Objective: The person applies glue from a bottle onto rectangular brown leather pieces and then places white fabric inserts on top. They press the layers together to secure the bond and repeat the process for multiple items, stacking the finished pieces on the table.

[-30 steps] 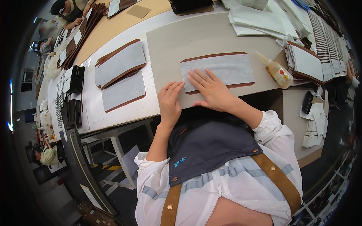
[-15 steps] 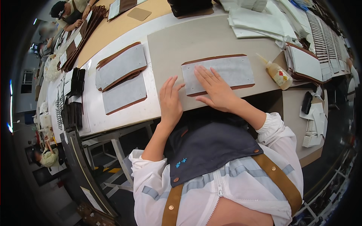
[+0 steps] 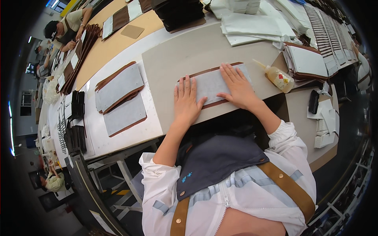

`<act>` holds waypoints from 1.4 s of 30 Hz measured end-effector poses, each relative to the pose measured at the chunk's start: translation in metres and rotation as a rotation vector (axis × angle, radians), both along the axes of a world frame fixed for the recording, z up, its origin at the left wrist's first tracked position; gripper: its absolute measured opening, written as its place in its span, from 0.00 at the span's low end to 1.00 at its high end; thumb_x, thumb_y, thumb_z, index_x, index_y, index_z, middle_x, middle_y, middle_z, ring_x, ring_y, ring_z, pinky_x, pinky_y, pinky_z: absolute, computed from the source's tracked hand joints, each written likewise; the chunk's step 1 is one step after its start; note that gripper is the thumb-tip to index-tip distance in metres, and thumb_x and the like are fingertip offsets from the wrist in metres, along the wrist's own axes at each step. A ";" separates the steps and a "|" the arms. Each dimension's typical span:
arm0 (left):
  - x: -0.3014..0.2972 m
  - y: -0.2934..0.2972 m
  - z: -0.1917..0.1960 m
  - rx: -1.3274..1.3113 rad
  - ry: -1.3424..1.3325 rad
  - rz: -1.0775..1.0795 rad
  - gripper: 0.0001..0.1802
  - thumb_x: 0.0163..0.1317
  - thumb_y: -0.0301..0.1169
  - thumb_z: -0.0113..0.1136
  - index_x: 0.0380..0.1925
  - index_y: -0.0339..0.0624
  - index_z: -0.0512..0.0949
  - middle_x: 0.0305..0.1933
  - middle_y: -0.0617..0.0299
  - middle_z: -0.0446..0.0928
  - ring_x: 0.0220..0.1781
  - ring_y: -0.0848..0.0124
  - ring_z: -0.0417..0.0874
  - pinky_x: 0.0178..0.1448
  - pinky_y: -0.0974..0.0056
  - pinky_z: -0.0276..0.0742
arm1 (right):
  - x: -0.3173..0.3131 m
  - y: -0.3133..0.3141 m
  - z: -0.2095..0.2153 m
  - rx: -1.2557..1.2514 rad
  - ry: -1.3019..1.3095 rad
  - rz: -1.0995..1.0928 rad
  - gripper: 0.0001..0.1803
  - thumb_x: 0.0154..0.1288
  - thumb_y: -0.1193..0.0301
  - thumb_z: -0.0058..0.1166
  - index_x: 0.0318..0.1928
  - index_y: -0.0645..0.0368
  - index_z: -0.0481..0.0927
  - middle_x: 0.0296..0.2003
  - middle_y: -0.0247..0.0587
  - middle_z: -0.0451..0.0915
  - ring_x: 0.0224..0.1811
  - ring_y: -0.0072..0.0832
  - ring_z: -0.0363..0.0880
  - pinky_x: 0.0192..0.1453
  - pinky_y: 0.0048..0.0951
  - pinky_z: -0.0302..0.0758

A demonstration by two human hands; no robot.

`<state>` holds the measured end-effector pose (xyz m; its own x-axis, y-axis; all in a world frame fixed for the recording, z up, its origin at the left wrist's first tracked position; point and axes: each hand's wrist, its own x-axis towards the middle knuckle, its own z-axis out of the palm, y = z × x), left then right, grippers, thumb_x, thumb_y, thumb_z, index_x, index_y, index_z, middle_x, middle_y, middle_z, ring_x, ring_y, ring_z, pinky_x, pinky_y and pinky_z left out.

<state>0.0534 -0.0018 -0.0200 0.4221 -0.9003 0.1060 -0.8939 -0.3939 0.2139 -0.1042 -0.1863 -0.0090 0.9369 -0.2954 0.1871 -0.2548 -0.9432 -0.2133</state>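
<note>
On the grey board [image 3: 173,49] in front of me lies a rectangular brown panel with a pale grey-white sheet [image 3: 209,83] over it, its brown edge showing along the long sides. My left hand [image 3: 186,100] rests flat over the panel's left end, fingers stretched out. Over its right part my right hand [image 3: 239,89] is pressed flat, the thumb spread toward the middle. Neither hand grips anything. Just right of the panel, a squeeze bottle [image 3: 281,79] of yellowish liquid lies tilted, its nozzle pointing up and left.
To the left, a small stack of similar panels [image 3: 118,88] overlaps another panel [image 3: 126,118]. Black stacked pieces [image 3: 177,13] stand at the back. White sheets [image 3: 252,25] and brown-edged panels [image 3: 305,61] are piled at the right. A co-worker [image 3: 71,27] works at the far left.
My left hand has come down flat onto the panel's left end from beside it. My right hand has slid toward the panel's right end. The whole view has shifted slightly.
</note>
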 end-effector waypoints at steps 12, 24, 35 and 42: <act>0.005 0.012 0.008 0.027 0.011 0.046 0.47 0.71 0.59 0.45 0.76 0.33 0.49 0.81 0.42 0.43 0.83 0.51 0.39 0.82 0.47 0.36 | -0.020 -0.020 -0.004 -0.058 0.028 -0.221 0.56 0.67 0.37 0.47 0.74 0.75 0.48 0.75 0.65 0.49 0.81 0.49 0.42 0.82 0.45 0.43; 0.025 0.060 0.049 -0.636 1.746 0.336 0.39 0.78 0.51 0.41 0.76 0.36 0.48 0.80 0.47 0.49 0.79 0.60 0.54 0.76 0.55 0.57 | -0.071 0.017 -0.011 -0.015 -0.219 -0.331 0.49 0.70 0.44 0.49 0.73 0.73 0.54 0.73 0.61 0.58 0.78 0.51 0.52 0.79 0.48 0.48; 0.035 0.015 0.040 -0.240 0.443 0.274 0.13 0.68 0.37 0.60 0.39 0.35 0.79 0.27 0.47 0.77 0.28 0.57 0.78 0.35 0.58 0.72 | -0.070 0.023 -0.022 0.053 -0.400 -0.320 0.46 0.74 0.40 0.38 0.74 0.69 0.55 0.72 0.54 0.63 0.76 0.50 0.56 0.76 0.49 0.50; 0.133 0.067 0.070 -0.827 0.438 0.376 0.12 0.74 0.35 0.55 0.38 0.36 0.80 0.22 0.71 0.67 0.27 0.81 0.62 0.30 0.70 0.61 | -0.071 0.022 -0.030 -0.011 -0.376 -0.339 0.44 0.74 0.41 0.38 0.73 0.66 0.59 0.72 0.49 0.65 0.76 0.47 0.58 0.76 0.49 0.51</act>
<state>0.1866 0.0653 0.0501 0.8149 -0.4150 0.4047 -0.5197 -0.2139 0.8271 -0.1748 -0.1643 -0.0386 0.6559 -0.5672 0.4981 -0.4545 -0.8236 -0.3392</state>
